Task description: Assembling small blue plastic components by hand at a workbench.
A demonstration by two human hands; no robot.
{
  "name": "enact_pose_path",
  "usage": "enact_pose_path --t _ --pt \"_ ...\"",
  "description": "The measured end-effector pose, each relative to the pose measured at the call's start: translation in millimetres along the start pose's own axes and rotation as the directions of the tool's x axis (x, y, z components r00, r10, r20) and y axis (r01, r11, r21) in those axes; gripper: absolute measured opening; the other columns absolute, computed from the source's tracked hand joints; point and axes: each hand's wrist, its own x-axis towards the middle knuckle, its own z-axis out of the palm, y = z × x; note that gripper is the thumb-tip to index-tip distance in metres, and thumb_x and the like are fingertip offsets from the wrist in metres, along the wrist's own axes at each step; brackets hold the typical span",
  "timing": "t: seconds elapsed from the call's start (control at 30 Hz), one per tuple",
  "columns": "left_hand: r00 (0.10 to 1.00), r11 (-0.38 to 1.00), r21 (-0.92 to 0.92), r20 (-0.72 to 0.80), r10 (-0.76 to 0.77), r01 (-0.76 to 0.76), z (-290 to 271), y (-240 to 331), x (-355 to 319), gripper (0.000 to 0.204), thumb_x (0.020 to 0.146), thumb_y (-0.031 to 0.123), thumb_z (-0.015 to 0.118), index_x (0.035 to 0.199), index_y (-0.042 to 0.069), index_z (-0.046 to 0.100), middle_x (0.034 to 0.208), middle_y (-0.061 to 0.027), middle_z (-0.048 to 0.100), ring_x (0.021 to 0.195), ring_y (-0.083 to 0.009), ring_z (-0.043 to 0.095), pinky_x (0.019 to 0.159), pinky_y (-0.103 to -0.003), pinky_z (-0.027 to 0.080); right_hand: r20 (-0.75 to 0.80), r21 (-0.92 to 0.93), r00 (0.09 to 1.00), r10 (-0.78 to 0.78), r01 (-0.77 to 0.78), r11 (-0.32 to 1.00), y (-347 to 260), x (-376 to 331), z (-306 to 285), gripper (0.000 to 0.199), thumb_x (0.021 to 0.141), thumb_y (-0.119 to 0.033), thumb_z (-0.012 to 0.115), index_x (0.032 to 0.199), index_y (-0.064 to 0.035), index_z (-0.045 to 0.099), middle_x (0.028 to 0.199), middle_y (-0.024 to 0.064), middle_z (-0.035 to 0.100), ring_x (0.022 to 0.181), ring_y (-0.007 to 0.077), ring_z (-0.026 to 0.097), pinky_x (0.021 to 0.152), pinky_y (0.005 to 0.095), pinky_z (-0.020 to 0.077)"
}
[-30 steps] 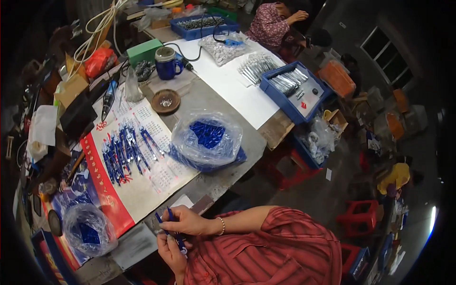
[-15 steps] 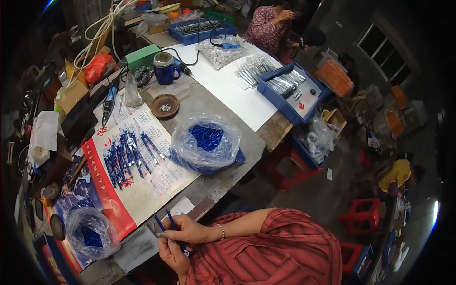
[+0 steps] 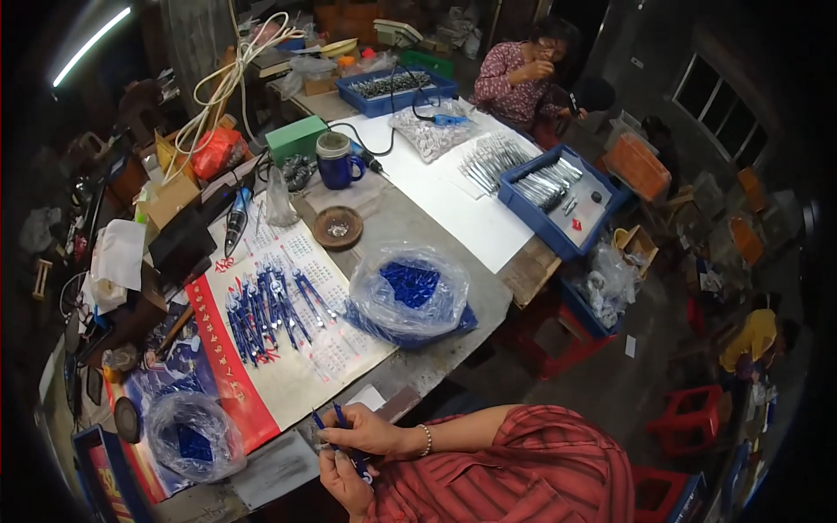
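Observation:
My right hand (image 3: 373,430), a bead bracelet at its wrist, is closed round a blue-handled hand tool that looks like small pliers (image 3: 340,417). Two thin blue handle ends stick out beyond its fingers. Close below, my left hand (image 3: 343,479) is closed on the lower part of the same tool, whose head is mostly covered by fingers. Both hands are over my lap at the table's near edge. Several similar blue-handled pliers (image 3: 272,305) lie in a row on a calendar sheet (image 3: 344,349). Blue sleeves fill an open plastic bag (image 3: 453,283); a smaller bag (image 3: 231,427) holds more blue pieces.
A blue tray (image 3: 514,196) of bare metal tools stands on the table's right side. Behind the bags are a wooden bowl (image 3: 337,227), a blue mug (image 3: 338,166) and a green box (image 3: 295,138). Another person (image 3: 510,83) sits at the far end. Red stools (image 3: 689,418) stand at right.
The whole view has shifted, so the table and hands appear farther right and lower. My hands keep hold of the blue-handled pliers, with only slight finger movement.

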Motion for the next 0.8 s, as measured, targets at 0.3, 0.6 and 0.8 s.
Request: enact_pose_path --t 0.3,0.6,0.8 --pt "0.989 0.999 0.043 -0.147 -0.014 0.021 -10 -15 8 0.023 0.097 0.015 0.038 0.079 0.002 0.045 0.071 0.0018 0.043 0.065 -0.0052 0.039 0.056 -0.022 0.030 0.031 -0.026 0.997 -0.065 0.065 0.998 15 1 2 0.016 0.090 -0.019 0.059 0.094 -0.0045 0.054 0.064 -0.0018 0.054 0.038 0.0042 0.046 0.032 0.0191 0.0369" --pt "0.997 0.997 0.077 -0.073 0.005 0.001 -2 -3 10 0.021 0.097 0.015 0.037 0.084 0.002 0.046 0.069 -0.0011 0.045 0.057 -0.0054 0.041 0.050 -0.020 0.032 -0.024 0.019 0.999 -0.045 0.046 0.999 3 -2 5 0.015 0.089 -0.019 0.059 0.089 -0.0045 0.056 0.062 -0.0029 0.053 0.037 0.0035 0.045 0.031 0.0188 0.0362" --pt "0.998 0.982 0.185 -0.045 0.042 -0.033 18 15 5 0.019 0.096 0.013 0.038 0.083 0.003 0.048 0.061 -0.0005 0.049 0.045 -0.0065 0.047 0.041 -0.021 0.036 -0.185 -0.068 0.968 -0.168 0.158 0.985 8 3 -5 0.015 0.087 -0.021 0.062 0.083 -0.0076 0.057 0.063 -0.0044 0.051 0.053 0.0023 0.045 0.043 0.0205 0.0387"
